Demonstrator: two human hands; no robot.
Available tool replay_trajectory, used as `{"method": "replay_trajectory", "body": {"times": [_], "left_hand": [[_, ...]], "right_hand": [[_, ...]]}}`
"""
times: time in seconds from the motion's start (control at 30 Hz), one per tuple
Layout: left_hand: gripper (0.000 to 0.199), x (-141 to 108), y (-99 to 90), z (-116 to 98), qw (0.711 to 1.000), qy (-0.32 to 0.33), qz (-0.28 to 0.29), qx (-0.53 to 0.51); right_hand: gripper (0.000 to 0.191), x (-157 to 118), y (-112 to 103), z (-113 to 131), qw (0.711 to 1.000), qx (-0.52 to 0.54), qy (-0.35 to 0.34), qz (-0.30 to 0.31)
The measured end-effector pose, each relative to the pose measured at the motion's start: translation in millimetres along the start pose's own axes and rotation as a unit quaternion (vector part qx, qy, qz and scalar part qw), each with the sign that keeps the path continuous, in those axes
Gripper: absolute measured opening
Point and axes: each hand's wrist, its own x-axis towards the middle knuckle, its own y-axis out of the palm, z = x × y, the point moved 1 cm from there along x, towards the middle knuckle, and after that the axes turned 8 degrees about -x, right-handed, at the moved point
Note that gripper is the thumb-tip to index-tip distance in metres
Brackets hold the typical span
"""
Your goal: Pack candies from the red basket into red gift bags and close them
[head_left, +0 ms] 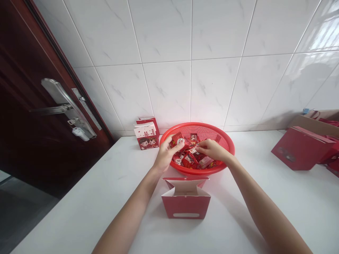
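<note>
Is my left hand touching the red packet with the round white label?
Touching. The head view shows the left hand holding the red packet, thumb lying over the packet's lower front.

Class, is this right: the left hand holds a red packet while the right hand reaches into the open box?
Not quite: the head view shows the right hand reaching into the red basket, not the open box. The left hand does hold a red packet.
</note>
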Motion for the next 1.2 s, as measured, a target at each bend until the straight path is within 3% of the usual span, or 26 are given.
{"method": "replay_trajectory", "body": {"times": [0.13,0.37,0.67,0.83,1.03,1.2], "left_hand": [[0.038,1,-1.7,1,1.0,0.004,-0.001,-0.006],[0.035,1,-1.5,0,1.0,0.009,0.002,-0.001],[0.036,0,-2.0,0,1.0,-0.003,0.0,-0.002],[0.037,0,-1.8,-2,1.0,0.001,-0.001,0.003],[0.035,0,-1.4,-2,1.0,-0.004,-0.012,-0.006],[0.035,0,0.0,-4,1.0,-0.011,-0.016,-0.014]], "right_hand": [[0.015,-2,0,-9,0.996,-0.069,0.045,0.021],[0.042,-6,-10,-25,0.982,-0.15,0.108,0.04],[0.062,-9,-9,-24,0.982,-0.142,0.078,0.101],[0.053,-7,-6,-24,0.989,-0.116,0.041,0.082],[0.017,-4,-14,-29,0.996,-0.077,-0.011,0.046],[0.019,-15,-35,-34,0.999,0.024,-0.025,-0.03]]}}
